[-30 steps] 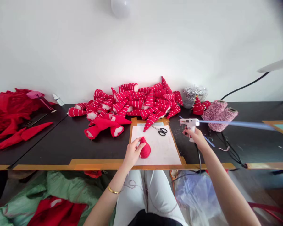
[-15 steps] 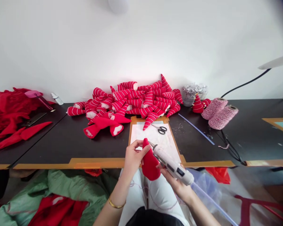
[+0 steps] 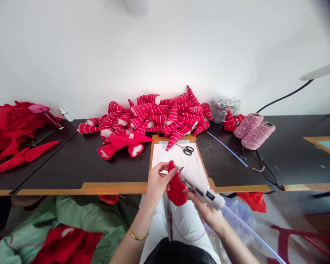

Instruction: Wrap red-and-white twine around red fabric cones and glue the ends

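Note:
My left hand (image 3: 160,180) pinches the upper end of a plain red stuffed cone (image 3: 176,190), held in front of the table edge over my lap. Around a white hot glue gun (image 3: 202,189) my right hand (image 3: 207,211) is closed. The metal nozzle touches or nearly touches the red fabric by my left thumb. From the gun's rear a long pale glue stick (image 3: 250,234) sticks out. Just beyond my hands lies a white sheet (image 3: 165,157) framed with brown tape, with black-handled scissors (image 3: 188,150) on it.
A heap of red cones wound with white twine (image 3: 154,117) lies along the wall. Red fabric (image 3: 11,128) fills the left side. To the right are two cones of red-and-white twine (image 3: 258,135), a tub of tinsel (image 3: 218,110), a spare glue stick (image 3: 228,149) and a cable (image 3: 269,176).
The red cone has risen slightly and tilted a little between my hands. The glue gun stays with its nozzle at the cone's upper end. The view has shifted slightly.

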Tool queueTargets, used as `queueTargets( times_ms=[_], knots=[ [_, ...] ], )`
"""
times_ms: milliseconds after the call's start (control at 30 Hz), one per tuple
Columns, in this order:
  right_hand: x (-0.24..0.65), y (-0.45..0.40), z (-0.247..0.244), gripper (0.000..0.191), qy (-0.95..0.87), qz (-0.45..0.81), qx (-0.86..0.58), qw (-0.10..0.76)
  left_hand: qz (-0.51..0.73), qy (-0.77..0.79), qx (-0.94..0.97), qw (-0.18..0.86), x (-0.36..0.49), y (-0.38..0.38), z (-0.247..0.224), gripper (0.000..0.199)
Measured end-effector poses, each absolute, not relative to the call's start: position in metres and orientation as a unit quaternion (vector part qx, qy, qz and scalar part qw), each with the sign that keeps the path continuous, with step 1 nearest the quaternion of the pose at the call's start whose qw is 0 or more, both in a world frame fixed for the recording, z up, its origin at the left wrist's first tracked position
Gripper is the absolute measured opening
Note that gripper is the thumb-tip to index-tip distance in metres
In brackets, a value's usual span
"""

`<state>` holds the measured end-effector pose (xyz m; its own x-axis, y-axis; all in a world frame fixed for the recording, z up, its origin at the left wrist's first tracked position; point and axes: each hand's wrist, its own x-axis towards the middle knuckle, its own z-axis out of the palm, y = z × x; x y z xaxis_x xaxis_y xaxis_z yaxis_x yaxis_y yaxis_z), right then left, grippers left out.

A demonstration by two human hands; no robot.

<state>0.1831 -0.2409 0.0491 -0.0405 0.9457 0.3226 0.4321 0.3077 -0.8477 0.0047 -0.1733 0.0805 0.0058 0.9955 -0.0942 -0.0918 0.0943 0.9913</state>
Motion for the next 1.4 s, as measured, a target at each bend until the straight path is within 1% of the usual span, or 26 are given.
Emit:
queueTargets(
  times_ms=[200, 433, 600, 1233, 1400],
  knots=[
    [0.180, -0.237, 0.052, 0.029, -0.671, 0.258, -0.511, 0.472, 0.494, 0.505, 0.440, 0.554, 0.007, -0.173, 0.085, 0.036],
    [0.176, -0.235, 0.058, 0.021, -0.643, 0.313, -0.487, 0.500, 0.494, 0.504, 0.442, 0.554, 0.006, -0.173, 0.085, 0.036],
    [0.173, -0.233, 0.062, 0.019, -0.636, 0.329, -0.484, 0.504, 0.501, 0.498, 0.440, 0.554, 0.006, -0.172, 0.084, 0.037],
    [0.172, -0.231, 0.066, 0.029, -0.651, 0.306, -0.483, 0.500, 0.503, 0.497, 0.447, 0.547, 0.005, -0.173, 0.085, 0.037],
    [0.172, -0.232, 0.072, 0.035, -0.646, 0.302, -0.501, 0.490, 0.501, 0.500, 0.446, 0.548, 0.005, -0.173, 0.086, 0.037]
  ],
)
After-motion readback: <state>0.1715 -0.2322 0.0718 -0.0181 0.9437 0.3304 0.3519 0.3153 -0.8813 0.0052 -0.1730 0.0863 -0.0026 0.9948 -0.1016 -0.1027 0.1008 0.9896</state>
